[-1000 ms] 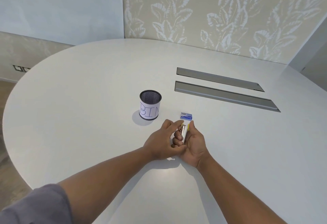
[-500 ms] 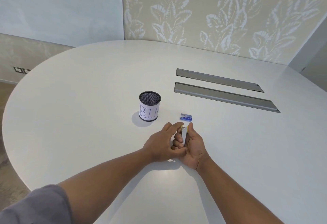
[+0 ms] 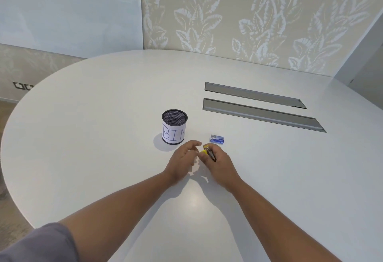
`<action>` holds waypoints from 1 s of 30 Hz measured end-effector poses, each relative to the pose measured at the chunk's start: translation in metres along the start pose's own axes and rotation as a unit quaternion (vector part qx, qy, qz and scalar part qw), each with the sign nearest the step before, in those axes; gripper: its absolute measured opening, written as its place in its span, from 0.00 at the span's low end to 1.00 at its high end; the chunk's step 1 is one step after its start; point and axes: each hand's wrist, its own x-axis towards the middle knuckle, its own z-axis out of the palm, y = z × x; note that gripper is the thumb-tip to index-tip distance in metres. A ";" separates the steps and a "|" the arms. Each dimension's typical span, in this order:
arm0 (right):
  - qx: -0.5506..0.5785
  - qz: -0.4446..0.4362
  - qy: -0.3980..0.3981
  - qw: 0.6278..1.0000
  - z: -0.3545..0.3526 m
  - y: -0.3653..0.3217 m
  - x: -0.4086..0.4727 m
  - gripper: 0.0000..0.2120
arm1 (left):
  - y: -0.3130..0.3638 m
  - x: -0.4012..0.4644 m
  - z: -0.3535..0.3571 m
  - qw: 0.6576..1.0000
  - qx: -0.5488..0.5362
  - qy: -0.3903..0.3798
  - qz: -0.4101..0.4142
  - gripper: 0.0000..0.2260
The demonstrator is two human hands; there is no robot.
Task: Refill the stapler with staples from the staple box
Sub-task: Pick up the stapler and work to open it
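A small yellow stapler point(image 3: 207, 151) with a dark metal part sits in my right hand point(image 3: 219, 163), whose fingers curl round it just above the white table point(image 3: 103, 137). My left hand point(image 3: 182, 161) hovers right beside it on the left, fingers loosely bent, its fingertips close to the stapler's yellow end; I cannot tell whether they touch it. The little blue and white staple box point(image 3: 217, 139) lies flat on the table just beyond my right hand, apart from both hands.
A black mesh cup point(image 3: 174, 126) with a paper label reading BIN stands left of the staple box. Two long grey cable slots point(image 3: 261, 114) are set into the table at the back right. A patterned wall stands behind.
My left hand has come off the stapler and drawn slightly left. My right hand has turned the stapler, so its yellow end now shows.
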 end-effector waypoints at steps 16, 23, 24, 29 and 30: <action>-0.248 -0.124 0.055 0.959 0.007 0.019 -0.010 0.11 | 0.001 -0.004 -0.002 0.992 0.117 0.019 0.039 0.05; -0.242 -0.123 0.053 0.961 0.007 0.018 -0.011 0.10 | 0.002 -0.004 -0.002 0.993 0.109 0.012 0.039 0.05; -0.243 -0.123 0.054 0.961 0.007 0.018 -0.011 0.10 | 0.002 -0.004 -0.002 0.993 0.110 0.012 0.040 0.05; -0.218 -0.114 0.069 0.967 0.006 0.016 -0.010 0.11 | 0.003 -0.005 -0.001 0.993 0.106 0.015 0.047 0.07; -0.220 -0.116 0.068 0.966 0.006 0.016 -0.011 0.11 | 0.003 -0.005 -0.001 0.992 0.112 0.016 0.050 0.07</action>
